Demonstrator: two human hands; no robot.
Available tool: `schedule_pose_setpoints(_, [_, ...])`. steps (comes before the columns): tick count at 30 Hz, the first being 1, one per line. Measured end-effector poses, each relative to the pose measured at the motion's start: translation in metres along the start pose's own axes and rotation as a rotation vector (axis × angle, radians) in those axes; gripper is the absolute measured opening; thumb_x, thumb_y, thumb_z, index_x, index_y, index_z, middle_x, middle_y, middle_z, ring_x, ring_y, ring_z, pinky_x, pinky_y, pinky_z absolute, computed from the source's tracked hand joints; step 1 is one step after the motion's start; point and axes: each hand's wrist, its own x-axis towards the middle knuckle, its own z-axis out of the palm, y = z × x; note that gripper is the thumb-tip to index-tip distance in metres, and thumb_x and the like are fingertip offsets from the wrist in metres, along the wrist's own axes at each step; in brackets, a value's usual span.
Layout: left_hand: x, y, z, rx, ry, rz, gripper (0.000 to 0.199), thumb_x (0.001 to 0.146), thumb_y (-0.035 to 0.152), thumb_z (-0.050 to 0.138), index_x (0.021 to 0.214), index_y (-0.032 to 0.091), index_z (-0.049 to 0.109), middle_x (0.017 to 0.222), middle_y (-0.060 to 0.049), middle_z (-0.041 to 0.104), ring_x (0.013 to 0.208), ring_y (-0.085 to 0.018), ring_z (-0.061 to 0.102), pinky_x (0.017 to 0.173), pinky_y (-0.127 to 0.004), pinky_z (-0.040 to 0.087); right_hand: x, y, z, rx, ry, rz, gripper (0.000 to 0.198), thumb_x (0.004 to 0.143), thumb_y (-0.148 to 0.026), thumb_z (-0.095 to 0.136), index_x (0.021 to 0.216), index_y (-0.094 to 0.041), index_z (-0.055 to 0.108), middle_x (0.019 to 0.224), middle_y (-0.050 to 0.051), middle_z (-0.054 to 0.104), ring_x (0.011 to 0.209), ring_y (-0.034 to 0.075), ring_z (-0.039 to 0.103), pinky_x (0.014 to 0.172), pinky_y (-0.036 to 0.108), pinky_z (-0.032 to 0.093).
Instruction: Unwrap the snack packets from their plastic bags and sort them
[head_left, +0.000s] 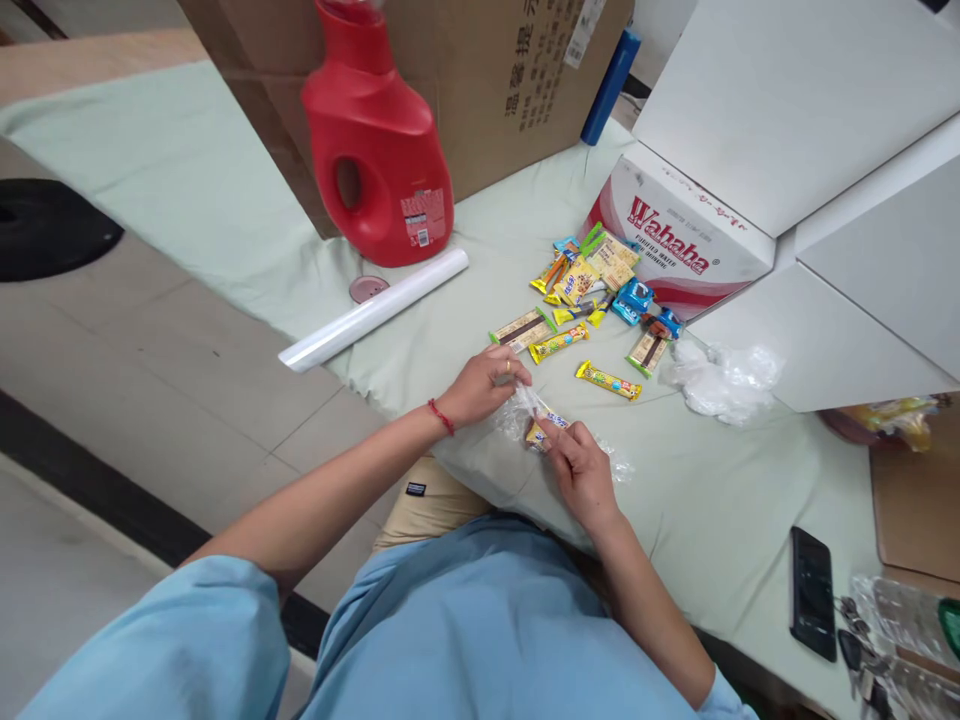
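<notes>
My left hand (pixel 484 387), with a red string bracelet at the wrist, is closed in a pinch on the gathered top of a clear plastic bag (pixel 511 420). Just to the right, my right hand (pixel 583 468) is closed on the same bag, thumb uppermost. Inside the bag or right under its film shows a small yellow snack pack (pixel 536 435), partly covered by my right thumb. Beyond my hands lie a yellow snack bar (pixel 559 343), another yellow bar (pixel 609 381) and a green-and-beige bar (pixel 523 328).
Behind is a pile of wrapped snacks (pixel 592 270) before a Wahaha carton (pixel 675 230). Crumpled clear bags (pixel 727 380) lie right. A white roll (pixel 375 310) and red jug (pixel 382 150) stand left, by a large cardboard box (pixel 480 80). A phone (pixel 812 592) lies near right.
</notes>
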Motion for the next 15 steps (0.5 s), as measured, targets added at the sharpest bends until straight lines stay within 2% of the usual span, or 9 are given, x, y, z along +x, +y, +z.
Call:
schedule_pose_setpoints(3, [-0.012, -0.009, -0.018, -0.008, 0.004, -0.006, 0.026, 0.075, 0.005, 0.05, 0.071, 0.02, 0.07, 0.088, -0.003, 0.066, 0.094, -0.018, 0.06, 0.095, -0.036, 0.048, -0.003, 0.003, 0.002, -0.052, -0.008, -0.036, 0.041, 0.099, -0.018, 0.047, 0.129, -0.031, 0.072, 0.086, 0.002, 0.052, 0.073, 0.015, 0.056, 0.065, 0.024, 0.046])
schedule_pose_setpoints(5, [-0.021, -0.015, -0.031, -0.041, 0.083, -0.083, 0.023, 0.075, 0.006, 0.048, 0.064, 0.02, 0.063, 0.095, -0.005, 0.066, 0.1, -0.018, 0.06, 0.098, -0.037, 0.049, -0.005, 0.004, 0.004, -0.067, -0.009, -0.045, 0.042, 0.097, -0.016, 0.047, 0.125, -0.031, 0.074, 0.086, 0.002, 0.052, 0.072, 0.015, 0.055, 0.065, 0.024, 0.046])
schedule_pose_setpoints(7, [-0.027, -0.018, -0.037, -0.048, 0.193, -0.2, 0.023, 0.082, 0.01, 0.044, 0.068, 0.02, 0.06, 0.107, -0.007, 0.066, 0.108, -0.019, 0.06, 0.102, -0.038, 0.048, -0.005, 0.005, 0.005, -0.063, -0.009, -0.043, 0.042, 0.096, -0.015, 0.047, 0.125, -0.031, 0.074, 0.087, 0.002, 0.053, 0.072, 0.015, 0.055, 0.066, 0.024, 0.046])
schedule_pose_setpoints(9, [-0.031, -0.017, -0.035, 0.044, 0.236, -0.315, 0.021, 0.089, 0.019, 0.044, 0.084, 0.02, 0.064, 0.118, -0.009, 0.064, 0.12, -0.022, 0.056, 0.111, -0.041, 0.043, -0.005, 0.004, 0.004, -0.048, -0.013, -0.034, 0.043, 0.095, -0.015, 0.047, 0.125, -0.032, 0.074, 0.087, 0.002, 0.053, 0.073, 0.015, 0.056, 0.067, 0.024, 0.047])
schedule_pose_setpoints(11, [-0.032, -0.009, -0.025, 0.209, 0.181, -0.405, 0.02, 0.088, 0.034, 0.06, 0.1, 0.02, 0.068, 0.13, -0.011, 0.06, 0.136, -0.029, 0.045, 0.12, -0.05, 0.032, -0.005, 0.004, 0.004, -0.035, -0.019, -0.031, 0.044, 0.094, -0.013, 0.047, 0.124, -0.032, 0.074, 0.088, 0.002, 0.054, 0.075, 0.015, 0.056, 0.068, 0.024, 0.047])
schedule_pose_setpoints(13, [-0.032, 0.003, -0.013, 0.349, 0.069, -0.431, 0.034, 0.074, 0.042, 0.078, 0.099, 0.021, 0.07, 0.139, -0.012, 0.056, 0.145, -0.039, 0.032, 0.12, -0.06, 0.026, -0.004, 0.004, 0.003, -0.032, -0.021, -0.032, 0.043, 0.094, -0.013, 0.048, 0.123, -0.031, 0.075, 0.088, 0.002, 0.054, 0.075, 0.015, 0.056, 0.068, 0.024, 0.047])
schedule_pose_setpoints(15, [-0.033, 0.019, -0.006, 0.364, -0.019, -0.425, 0.025, 0.07, 0.036, 0.08, 0.088, 0.021, 0.07, 0.134, -0.011, 0.059, 0.139, -0.04, 0.041, 0.114, -0.059, 0.034, -0.003, 0.003, 0.002, -0.043, -0.022, -0.029, 0.041, 0.095, -0.014, 0.049, 0.123, -0.03, 0.075, 0.087, 0.003, 0.054, 0.074, 0.015, 0.056, 0.066, 0.024, 0.046])
